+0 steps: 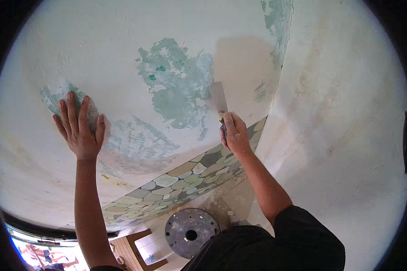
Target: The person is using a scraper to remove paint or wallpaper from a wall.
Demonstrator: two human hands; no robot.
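My right hand (236, 133) is closed around the dark handle of a putty knife (218, 96). The wide metal blade points up and lies at the wall, by the right edge of a large bare green patch (181, 88) in the white painted wall (115, 67). My left hand (83, 130) rests with fingers spread on the wall, over a smaller greenish patch (52, 96) at the left. Between the hands and lower down, a scraped area (139, 139) shows faint green streaks. Another green patch (276, 27) runs beside the crack at the wall corner.
A band of stone-pattern tiles (190, 178) runs along the wall's foot. Below are a round dark metal plate (191, 233) with holes, and a brown wooden piece of furniture (127, 252). A second wall (332, 118) stands at the right. People (47, 257) show at the bottom left.
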